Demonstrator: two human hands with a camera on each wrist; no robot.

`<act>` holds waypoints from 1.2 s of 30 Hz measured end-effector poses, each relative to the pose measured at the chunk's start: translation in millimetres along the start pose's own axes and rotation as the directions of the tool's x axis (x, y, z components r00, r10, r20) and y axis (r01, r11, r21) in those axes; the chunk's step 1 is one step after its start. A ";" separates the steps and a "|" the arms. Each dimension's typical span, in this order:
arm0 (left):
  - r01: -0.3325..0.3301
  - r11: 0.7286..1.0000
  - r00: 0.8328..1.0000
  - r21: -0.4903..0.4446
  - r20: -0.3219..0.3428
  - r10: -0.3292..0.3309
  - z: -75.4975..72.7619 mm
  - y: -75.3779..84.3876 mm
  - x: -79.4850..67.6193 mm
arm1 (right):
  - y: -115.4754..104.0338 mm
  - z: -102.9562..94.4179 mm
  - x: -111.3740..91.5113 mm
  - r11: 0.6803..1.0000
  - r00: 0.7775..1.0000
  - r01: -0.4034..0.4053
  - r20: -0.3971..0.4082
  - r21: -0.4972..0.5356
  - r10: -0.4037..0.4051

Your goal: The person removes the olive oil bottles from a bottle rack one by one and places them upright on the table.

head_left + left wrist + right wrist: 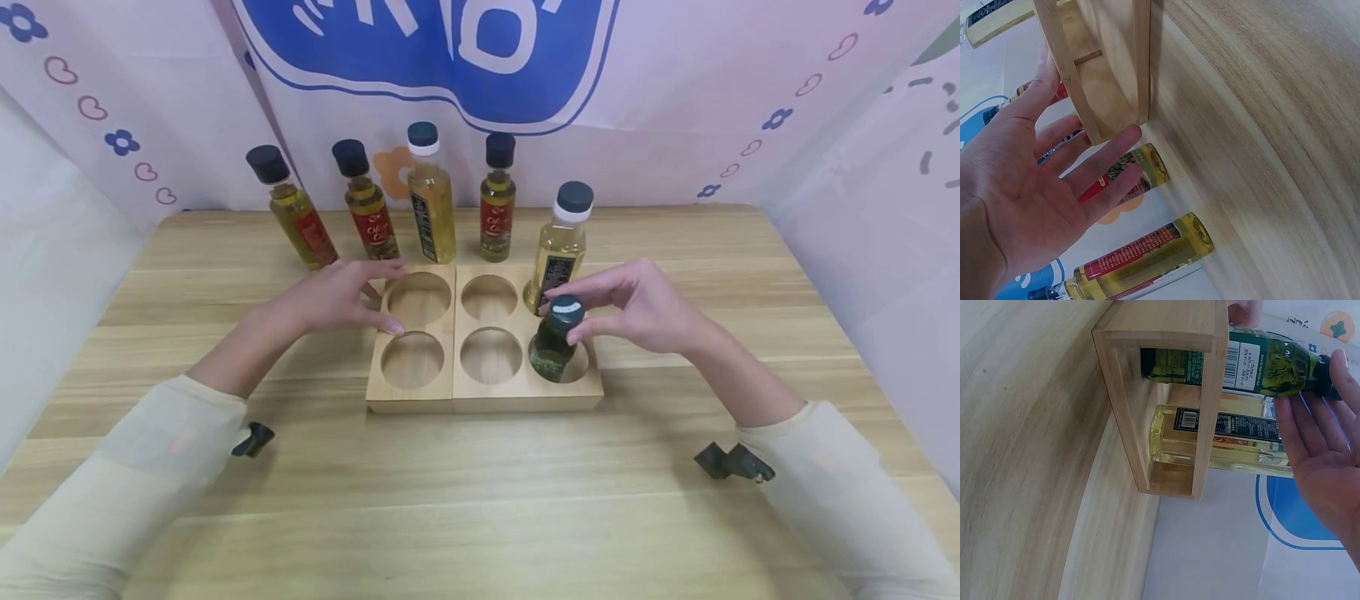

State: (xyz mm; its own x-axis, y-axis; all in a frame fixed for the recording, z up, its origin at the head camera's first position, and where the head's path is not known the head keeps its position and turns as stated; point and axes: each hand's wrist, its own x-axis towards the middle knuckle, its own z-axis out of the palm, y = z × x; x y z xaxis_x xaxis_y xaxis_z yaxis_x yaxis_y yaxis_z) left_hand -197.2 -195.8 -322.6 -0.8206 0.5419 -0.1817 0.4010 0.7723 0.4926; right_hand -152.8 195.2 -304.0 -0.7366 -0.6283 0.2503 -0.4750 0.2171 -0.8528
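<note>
A wooden rack (453,392) with round holes sits mid-table. My right hand (637,308) holds a dark green bottle (553,350) by its cap, thumb and fingers on either side. That bottle stands in the front right hole, leaning slightly; the right wrist view shows its lower end inside the rack. Behind it, a clear bottle of pale oil (558,250) with a dark green cap stands in the back right hole. My left hand (341,296) rests at the rack's left edge, fingers spread and fairly straight, thumb near the front left hole.
Behind the rack stand three red-labelled olive oil bottles, one at left (303,221), one beside it (371,217) and one further right (497,212). A taller pale oil bottle (432,208) is among them. A printed cloth (660,125) hangs along the table's (465,508) back edge.
</note>
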 end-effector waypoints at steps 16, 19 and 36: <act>0.001 1.000 1.000 -0.001 -0.002 -0.001 0.9 1.0 -0.5 | 0.3 -4.3 -1.6 0.997 0.999 0.016 -0.040 0.077 -0.013; 0.005 1.000 1.000 -0.001 -0.003 -0.005 0.7 0.8 -0.8 | -1.8 -5.9 -1.7 0.997 0.999 0.016 -0.053 0.072 -0.012; 0.017 1.000 1.000 -0.004 0.009 -0.017 -0.2 1.4 -0.8 | 0.4 -13.3 -3.9 0.955 0.990 0.134 -0.084 0.264 -0.116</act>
State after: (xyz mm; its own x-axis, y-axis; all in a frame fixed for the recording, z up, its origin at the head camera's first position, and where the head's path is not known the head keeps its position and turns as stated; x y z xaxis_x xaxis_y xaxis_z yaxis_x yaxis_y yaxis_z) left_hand -196.0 -195.2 -321.6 -0.8233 0.5321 -0.1977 0.3856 0.7798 0.4931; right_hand -156.5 207.7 -299.2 -0.7143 -0.5846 0.3848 -0.4255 -0.0737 -0.9019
